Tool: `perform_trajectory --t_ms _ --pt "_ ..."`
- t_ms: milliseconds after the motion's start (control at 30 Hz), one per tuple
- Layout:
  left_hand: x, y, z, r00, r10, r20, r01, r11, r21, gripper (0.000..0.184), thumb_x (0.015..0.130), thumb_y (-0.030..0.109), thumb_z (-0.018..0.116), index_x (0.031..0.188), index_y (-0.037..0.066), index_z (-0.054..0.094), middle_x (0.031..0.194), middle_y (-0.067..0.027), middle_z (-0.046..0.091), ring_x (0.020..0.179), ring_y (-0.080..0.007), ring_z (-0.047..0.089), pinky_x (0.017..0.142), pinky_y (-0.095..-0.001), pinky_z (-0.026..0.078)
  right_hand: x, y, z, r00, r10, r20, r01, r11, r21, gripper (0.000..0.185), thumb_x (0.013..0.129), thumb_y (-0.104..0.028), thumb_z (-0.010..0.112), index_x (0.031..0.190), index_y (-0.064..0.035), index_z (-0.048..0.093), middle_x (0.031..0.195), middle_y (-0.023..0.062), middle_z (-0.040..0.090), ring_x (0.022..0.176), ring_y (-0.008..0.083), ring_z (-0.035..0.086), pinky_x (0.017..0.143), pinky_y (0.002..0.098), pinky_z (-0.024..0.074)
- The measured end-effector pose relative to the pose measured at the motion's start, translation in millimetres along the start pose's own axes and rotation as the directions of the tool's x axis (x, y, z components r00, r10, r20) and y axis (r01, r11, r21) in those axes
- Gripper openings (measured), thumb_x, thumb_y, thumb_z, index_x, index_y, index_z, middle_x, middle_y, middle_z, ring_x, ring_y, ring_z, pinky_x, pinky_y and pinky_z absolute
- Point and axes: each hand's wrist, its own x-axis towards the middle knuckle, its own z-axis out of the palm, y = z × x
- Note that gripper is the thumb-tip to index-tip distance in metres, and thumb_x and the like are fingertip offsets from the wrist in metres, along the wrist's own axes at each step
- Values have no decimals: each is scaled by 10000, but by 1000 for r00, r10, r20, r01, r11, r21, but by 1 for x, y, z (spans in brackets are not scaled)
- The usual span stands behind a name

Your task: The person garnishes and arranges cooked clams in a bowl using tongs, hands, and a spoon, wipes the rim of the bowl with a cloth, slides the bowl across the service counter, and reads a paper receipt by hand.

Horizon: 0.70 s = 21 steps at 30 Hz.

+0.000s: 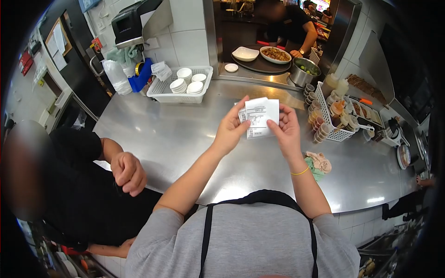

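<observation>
Printed paper receipts (263, 119) are held up in front of me over the steel counter, a few slips overlapping. My left hand (230, 129) pinches their left side, thumb on the front. On the right side, my right hand (285, 127) grips the papers with its thumb pressed on the printed face. The print is too small to read. Below my right hand, a crumpled pink and green cloth (318, 165) lies on the counter near the yellow band on my wrist.
The steel counter (176, 134) holds a white basket (181, 98) of small white bowls and another basket (340, 134) among sauce cups. A tray (273, 68) with dishes and a metal pot (305, 72) stand at the pass. A co-worker's fist (128, 172) is close at left; another person leans beyond.
</observation>
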Motion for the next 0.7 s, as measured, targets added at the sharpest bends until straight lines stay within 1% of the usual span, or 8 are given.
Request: perform_trajectory --t_ms 33,100,200,267,367,433,533,700 --pt "4 1 -3 999 8 33 -9 1000 21 546 814 -46 492 1314 32 287 1197 -83 468 1031 -158 504 880 -285 423 3 1 -1 999 -31 -33 31 999 -12 425 776 15 583 1135 -5 355 875 73 540 772 90 548 655 181 449" --pt "10 6 -6 996 -29 88 27 999 19 573 810 -58 477 1330 72 274 1215 -86 454 1038 -161 506 871 -308 439 7 0 0 996 -60 -71 58 998 -25 432 772 17 586 1134 -6 351 877 75 540 767 92 551 649 181 450" --pt "14 12 -6 994 -22 107 25 1000 -20 571 809 -57 478 1328 76 279 1213 -88 455 1036 -162 508 862 -320 450 12 -4 3 987 -104 -124 97 994 -59 429 760 23 600 1112 -10 357 890 81 539 766 94 556 635 179 452" --pt "13 16 -4 995 -20 96 22 1000 -22 552 816 -50 460 1325 82 289 1201 -85 463 1017 -154 515 854 -316 457 15 -1 3 984 -128 -126 121 991 -64 395 758 20 608 1078 -17 379 913 77 532 777 90 555 631 173 450" --pt "13 19 -5 995 -88 44 88 996 -5 523 834 -28 427 1325 85 290 1200 -80 463 1010 -145 515 843 -309 460 17 4 3 978 -177 -112 169 983 -77 360 757 16 613 1043 -23 400 937 70 522 779 82 550 623 169 447" --pt "15 19 -7 985 -171 0 171 983 -68 503 848 -7 392 1328 103 293 1197 -66 464 1009 -132 509 838 -303 458 18 6 5 977 -179 -113 171 982 -80 348 758 15 614 1034 -25 405 944 67 518 780 76 546 621 166 444" --pt "13 19 -9 992 -124 11 124 992 24 513 849 -3 376 1336 135 290 1211 -54 453 1020 -124 499 842 -301 450 19 10 5 977 -180 -114 171 982 -81 329 759 15 614 1016 -26 412 946 54 508 782 66 538 620 160 438" --pt "12 20 -9 997 -77 10 76 994 81 537 844 -9 373 1344 165 281 1234 -42 436 1026 -119 493 843 -289 445 23 16 5 975 -188 -121 178 980 -89 289 762 13 613 980 -22 428 919 26 494 791 59 533 623 156 434"
